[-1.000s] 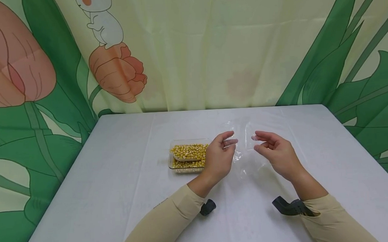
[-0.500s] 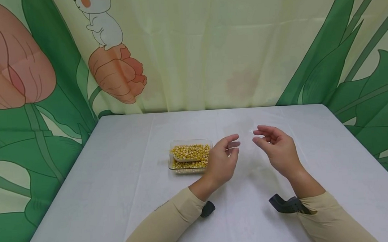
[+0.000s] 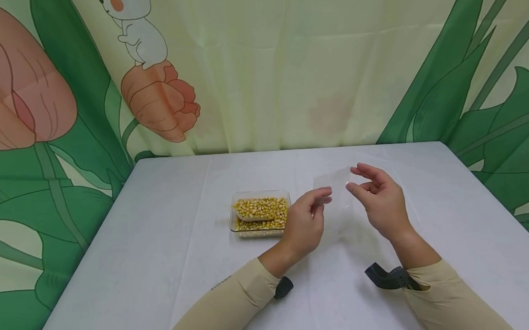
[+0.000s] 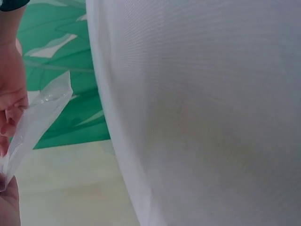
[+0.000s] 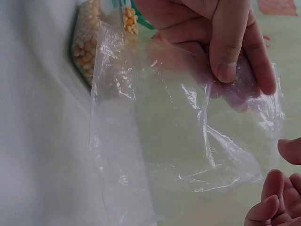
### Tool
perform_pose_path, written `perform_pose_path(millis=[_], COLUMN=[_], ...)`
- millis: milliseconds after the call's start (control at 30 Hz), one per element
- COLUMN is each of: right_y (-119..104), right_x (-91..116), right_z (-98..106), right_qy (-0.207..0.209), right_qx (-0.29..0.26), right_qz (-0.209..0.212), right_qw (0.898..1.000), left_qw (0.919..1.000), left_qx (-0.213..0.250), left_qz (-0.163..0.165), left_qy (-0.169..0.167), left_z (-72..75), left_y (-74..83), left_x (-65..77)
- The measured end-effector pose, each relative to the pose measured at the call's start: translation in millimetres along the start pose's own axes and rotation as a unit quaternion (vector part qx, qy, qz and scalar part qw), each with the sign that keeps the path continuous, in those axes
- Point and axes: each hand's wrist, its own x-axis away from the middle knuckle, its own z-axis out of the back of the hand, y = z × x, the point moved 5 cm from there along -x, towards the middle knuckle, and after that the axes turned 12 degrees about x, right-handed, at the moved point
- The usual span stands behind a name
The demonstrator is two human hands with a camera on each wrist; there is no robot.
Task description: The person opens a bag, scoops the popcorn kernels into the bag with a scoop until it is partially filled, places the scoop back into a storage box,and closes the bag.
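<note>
A clear plastic bag [image 5: 169, 127] hangs between my two hands, thin and nearly invisible from the head view. My left hand [image 3: 301, 221] pinches it, thumb in front and fingers behind, as the right wrist view [image 5: 225, 52] shows. My right hand [image 3: 381, 201] is at the bag's other side. Its fingertips [image 5: 275, 181] lie close to the film, with a small gap between thumb and fingers. In the left wrist view the bag [image 4: 35, 122] slants across in front of the right hand [image 4: 11, 89]. Whether the right fingertips press on the film is hard to make out.
Left of my hands, a glass container [image 3: 238, 230] of yellow corn kernels stands on the white-covered table [image 3: 160, 214]. A smaller heaped vessel of kernels [image 3: 253, 209] sits in it. Dark camera mounts [image 3: 386, 277] stick out at my sleeves. A printed curtain [image 3: 287, 85] hangs behind.
My right hand has risen slightly, and my left hand has shifted a little to the right. The bag, spread with bright creases before, now shows as a faint sheet tilted away.
</note>
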Motion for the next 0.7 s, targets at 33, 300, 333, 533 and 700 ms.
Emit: perform_pose_path(millis=[33, 300, 333, 533, 700], right_y=[0.2, 5.0, 5.6, 8.1, 7.5], right_x=[-0.5, -1.9, -1.8, -1.2, -0.6], right_z=[0.1, 1.5, 1.5, 1.1, 0.4], right_qy=[-0.001, 0.004, 0.006, 0.009, -0.004], right_qx=[-0.003, 0.019, 0.021, 0.025, 0.021], right_qz=[0.000, -0.030, -0.033, -0.039, -0.030], right_qw=[1.000, 0.999, 0.999, 0.999, 0.999], left_qw=[1.0000, 0.9996, 0.9994, 0.9967, 0.9957], left_qx=[0.004, 0.028, 0.035, 0.080, 0.086], left_qz=[-0.001, 0.001, 0.004, 0.010, 0.021], left_qy=[0.001, -0.008, -0.009, 0.000, 0.026], left_z=[0.0, -1.3, -1.3, 1.7, 9.2], left_y=[0.3, -0.7, -1.0, -1.6, 0.2], left_x=[0.2, 2.2, 2.4, 1.2, -4.2])
